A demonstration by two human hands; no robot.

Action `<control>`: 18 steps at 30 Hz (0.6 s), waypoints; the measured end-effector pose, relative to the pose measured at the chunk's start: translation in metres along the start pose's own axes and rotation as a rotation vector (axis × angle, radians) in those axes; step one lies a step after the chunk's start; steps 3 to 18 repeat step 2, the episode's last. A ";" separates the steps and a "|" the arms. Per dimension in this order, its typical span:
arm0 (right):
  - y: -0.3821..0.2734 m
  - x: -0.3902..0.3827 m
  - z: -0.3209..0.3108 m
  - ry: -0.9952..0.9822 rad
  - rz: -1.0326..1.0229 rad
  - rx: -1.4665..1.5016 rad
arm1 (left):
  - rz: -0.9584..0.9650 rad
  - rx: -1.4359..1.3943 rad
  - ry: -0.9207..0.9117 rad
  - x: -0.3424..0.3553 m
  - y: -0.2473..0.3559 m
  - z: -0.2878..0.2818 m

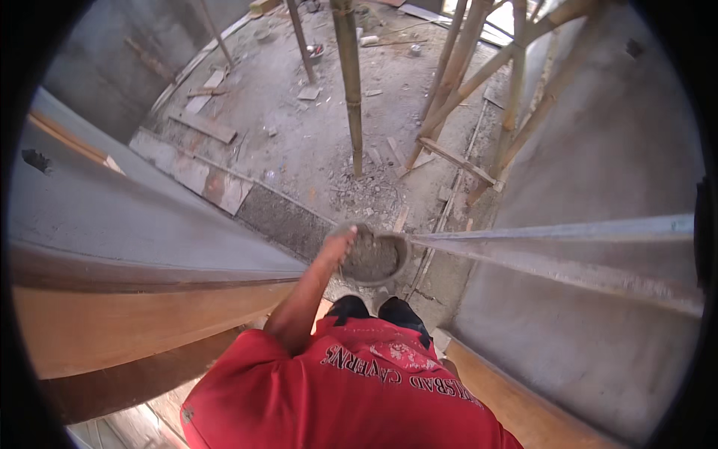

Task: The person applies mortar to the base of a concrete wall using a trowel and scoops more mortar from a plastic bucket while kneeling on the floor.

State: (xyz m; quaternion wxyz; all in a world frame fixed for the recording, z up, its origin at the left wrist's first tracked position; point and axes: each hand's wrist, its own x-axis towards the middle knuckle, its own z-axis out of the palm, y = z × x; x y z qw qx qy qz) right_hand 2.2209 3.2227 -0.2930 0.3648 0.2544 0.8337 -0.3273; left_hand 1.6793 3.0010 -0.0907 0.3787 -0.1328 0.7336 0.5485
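Observation:
My left hand (345,245) is closed on the left rim of a round, dark bucket (402,271). The bucket hangs low in front of my legs, and wet grey mortar (370,257) lies inside it. My left forearm reaches forward from the red sleeve. My right hand does not show; my torso hides most of that arm.
A bamboo pole (348,90) stands on the dusty floor ahead. Crossed timber props (456,82) rise at the right. A loose plank (202,127) lies at the left. Grey plastered walls (583,329) flank me, and a long pale ledge (561,243) runs rightward.

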 end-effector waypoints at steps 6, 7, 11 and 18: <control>-0.011 0.015 -0.046 0.156 0.024 0.169 | 0.046 -0.021 0.050 0.018 0.048 -0.012; -0.011 0.015 -0.046 0.156 0.024 0.169 | 0.046 -0.021 0.050 0.018 0.048 -0.012; -0.011 0.015 -0.046 0.156 0.024 0.169 | 0.046 -0.021 0.050 0.018 0.048 -0.012; -0.011 0.015 -0.046 0.156 0.024 0.169 | 0.046 -0.021 0.050 0.018 0.048 -0.012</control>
